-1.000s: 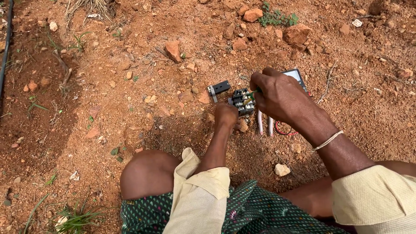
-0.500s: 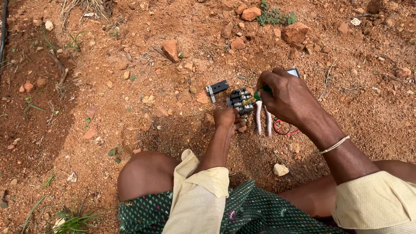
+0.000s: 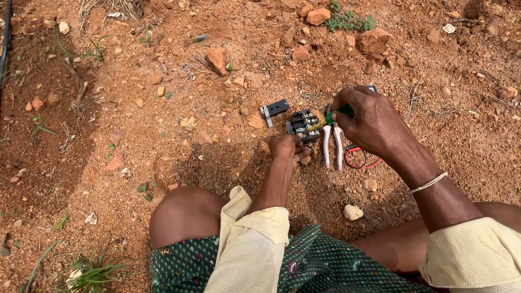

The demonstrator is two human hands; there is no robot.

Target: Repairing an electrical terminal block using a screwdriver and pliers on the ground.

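A small black electrical terminal block (image 3: 304,124) lies on red dirt in front of my knees. My left hand (image 3: 288,148) rests against its near edge and steadies it with curled fingers. My right hand (image 3: 369,122) grips a green-handled screwdriver (image 3: 337,113), its tip angled down onto the block's right side. Pliers with white handles (image 3: 332,145) lie just right of the block, under my right hand. A red wire loop (image 3: 355,157) lies beside the pliers.
A separate black cover piece with a metal bracket (image 3: 274,109) lies on the dirt just left of the block. Loose stones (image 3: 217,58) and clods are scattered over the ground, a larger rock (image 3: 372,39) sits behind. A black hose (image 3: 5,38) runs along the far left edge.
The view has shifted slightly. My right hand stays on the screwdriver at the block with small wrist movement. My left hand keeps steadying the block.
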